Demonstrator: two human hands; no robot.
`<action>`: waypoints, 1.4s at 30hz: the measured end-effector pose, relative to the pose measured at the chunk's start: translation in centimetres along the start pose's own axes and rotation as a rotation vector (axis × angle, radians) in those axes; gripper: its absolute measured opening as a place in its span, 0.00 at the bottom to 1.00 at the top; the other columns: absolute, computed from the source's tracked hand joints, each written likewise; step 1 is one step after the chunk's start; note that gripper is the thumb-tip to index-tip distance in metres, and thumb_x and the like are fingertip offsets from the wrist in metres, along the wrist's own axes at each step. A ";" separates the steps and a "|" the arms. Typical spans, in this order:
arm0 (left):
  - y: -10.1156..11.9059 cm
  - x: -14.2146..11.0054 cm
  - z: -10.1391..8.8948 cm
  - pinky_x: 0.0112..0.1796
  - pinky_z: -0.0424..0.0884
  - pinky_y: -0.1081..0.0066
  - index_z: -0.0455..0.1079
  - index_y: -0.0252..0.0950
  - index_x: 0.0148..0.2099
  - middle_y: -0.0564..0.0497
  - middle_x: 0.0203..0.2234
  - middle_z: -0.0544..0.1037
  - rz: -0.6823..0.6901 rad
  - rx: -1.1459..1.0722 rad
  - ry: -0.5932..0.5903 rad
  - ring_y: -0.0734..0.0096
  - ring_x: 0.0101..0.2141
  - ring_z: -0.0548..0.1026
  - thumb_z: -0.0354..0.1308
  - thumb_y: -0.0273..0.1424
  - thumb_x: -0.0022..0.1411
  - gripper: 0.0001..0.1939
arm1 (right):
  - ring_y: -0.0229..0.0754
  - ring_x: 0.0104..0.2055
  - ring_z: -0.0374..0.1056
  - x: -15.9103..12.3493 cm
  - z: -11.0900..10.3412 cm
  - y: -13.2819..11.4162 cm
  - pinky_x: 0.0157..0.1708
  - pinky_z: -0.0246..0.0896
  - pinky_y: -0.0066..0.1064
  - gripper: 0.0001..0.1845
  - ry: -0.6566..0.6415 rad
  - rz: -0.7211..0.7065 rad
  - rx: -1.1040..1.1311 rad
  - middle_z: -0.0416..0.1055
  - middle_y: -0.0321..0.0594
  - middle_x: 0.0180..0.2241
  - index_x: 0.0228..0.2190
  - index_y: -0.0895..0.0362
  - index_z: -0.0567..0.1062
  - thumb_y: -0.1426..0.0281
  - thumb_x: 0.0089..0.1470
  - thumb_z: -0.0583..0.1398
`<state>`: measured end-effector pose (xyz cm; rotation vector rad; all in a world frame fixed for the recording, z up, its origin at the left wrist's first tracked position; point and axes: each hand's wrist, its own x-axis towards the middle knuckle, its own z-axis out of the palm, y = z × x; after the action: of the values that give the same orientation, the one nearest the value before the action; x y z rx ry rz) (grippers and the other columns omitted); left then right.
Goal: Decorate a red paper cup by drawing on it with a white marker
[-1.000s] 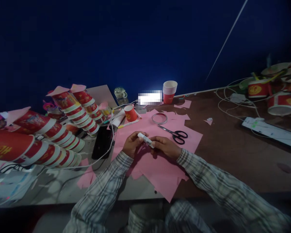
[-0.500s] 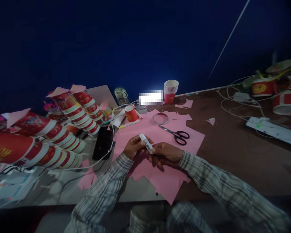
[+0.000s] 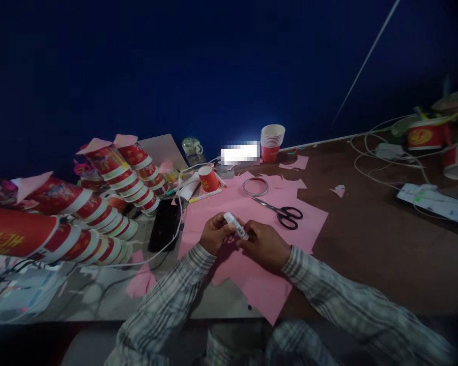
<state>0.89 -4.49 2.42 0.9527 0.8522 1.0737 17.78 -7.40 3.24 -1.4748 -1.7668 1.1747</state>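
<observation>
A small white glue stick (image 3: 235, 226) with dark print on its side is held slantwise above the pink paper (image 3: 263, 274). My left hand (image 3: 217, 234) is closed around its upper left end. At the lower right end, the fingers of my right hand (image 3: 265, 243) pinch the stick, partly hidden behind the knuckles. Just beyond my hands lie black-handled scissors (image 3: 280, 212), blades pointing left, and a ring-shaped coil (image 3: 255, 187) on the paper. A red paper cup (image 3: 208, 179) stands behind my left hand.
Rows of stacked red-and-white cups (image 3: 110, 173) with pink cone tops crowd the left side. A black phone (image 3: 164, 226) lies there under a white cable. Nested paper cups (image 3: 272, 143) stand at the back wall, and a power strip (image 3: 435, 203) lies at the right.
My right hand has turned over, its back now upward, with its fingers at the glue stick's lower end. The stick is tilted flatter. The view has shifted slightly.
</observation>
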 end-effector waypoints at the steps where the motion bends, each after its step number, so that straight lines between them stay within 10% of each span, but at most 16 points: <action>1: 0.1 0.0 0.0 0.17 0.59 0.79 0.77 0.31 0.33 0.47 0.27 0.83 -0.002 -0.005 -0.009 0.84 0.15 0.66 0.78 0.43 0.39 0.25 | 0.38 0.24 0.67 0.2 -0.2 0.1 0.24 0.59 0.28 0.13 -0.119 0.040 0.174 0.70 0.34 0.23 0.29 0.55 0.67 0.61 0.50 0.65; 5: 0.5 -0.1 -0.2 0.16 0.55 0.79 0.77 0.30 0.33 0.47 0.26 0.83 0.005 -0.026 -0.024 0.86 0.14 0.62 0.77 0.45 0.39 0.26 | 0.35 0.18 0.64 1.1 -1.0 1.0 0.16 0.60 0.27 0.23 -0.534 0.129 0.762 0.73 0.36 0.22 0.33 0.57 0.68 0.51 0.50 0.63; 8: 0.6 -0.3 0.0 0.16 0.55 0.78 0.77 0.30 0.34 0.47 0.26 0.82 -0.004 -0.019 -0.041 0.85 0.14 0.62 0.76 0.46 0.40 0.26 | 0.35 0.17 0.64 1.3 -1.0 1.3 0.16 0.57 0.26 0.22 -0.604 0.153 0.766 0.74 0.38 0.25 0.34 0.57 0.67 0.54 0.46 0.66; 15: 0.4 -0.4 0.4 0.16 0.57 0.78 0.75 0.31 0.32 0.48 0.28 0.83 0.038 0.073 0.029 0.86 0.14 0.62 0.77 0.42 0.41 0.23 | 0.40 0.31 0.68 0.3 0.3 0.3 0.29 0.57 0.29 0.09 0.160 -0.042 -0.101 0.71 0.38 0.28 0.30 0.55 0.67 0.68 0.48 0.63; 23: 0.9 -0.5 0.5 0.15 0.53 0.78 0.75 0.31 0.32 0.48 0.27 0.83 0.033 0.024 -0.004 0.87 0.13 0.60 0.77 0.44 0.40 0.25 | 0.36 0.17 0.64 1.3 -1.3 0.7 0.21 0.59 0.29 0.16 -0.538 0.087 0.492 0.69 0.31 0.19 0.35 0.57 0.68 0.56 0.54 0.58; 30: 0.0 -0.4 0.5 0.18 0.59 0.78 0.74 0.32 0.31 0.49 0.27 0.83 0.028 0.093 0.068 0.83 0.16 0.65 0.78 0.42 0.38 0.24 | 0.43 0.35 0.72 0.4 -0.1 -0.3 0.31 0.56 0.30 0.10 0.081 -0.025 -0.380 0.77 0.47 0.33 0.31 0.57 0.71 0.63 0.57 0.61; 37: 0.1 -0.1 0.0 0.17 0.58 0.78 0.74 0.31 0.32 0.48 0.29 0.83 0.054 0.066 0.040 0.85 0.15 0.64 0.76 0.43 0.41 0.24 | 0.37 0.22 0.66 1.1 -1.2 0.1 0.24 0.60 0.29 0.08 -0.397 0.043 0.192 0.75 0.38 0.29 0.34 0.57 0.71 0.66 0.59 0.55; 42: 0.0 -0.4 0.4 0.18 0.61 0.77 0.71 0.32 0.31 0.49 0.29 0.82 0.038 0.123 0.054 0.82 0.17 0.67 0.77 0.40 0.40 0.23 | 0.44 0.32 0.72 0.7 -0.5 -0.1 0.32 0.58 0.31 0.07 0.031 -0.057 -0.314 0.77 0.44 0.31 0.31 0.57 0.72 0.66 0.56 0.60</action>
<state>1.15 -4.93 2.62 1.0500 0.9565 1.0928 17.93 -6.56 3.46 -1.5941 -2.0274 0.8688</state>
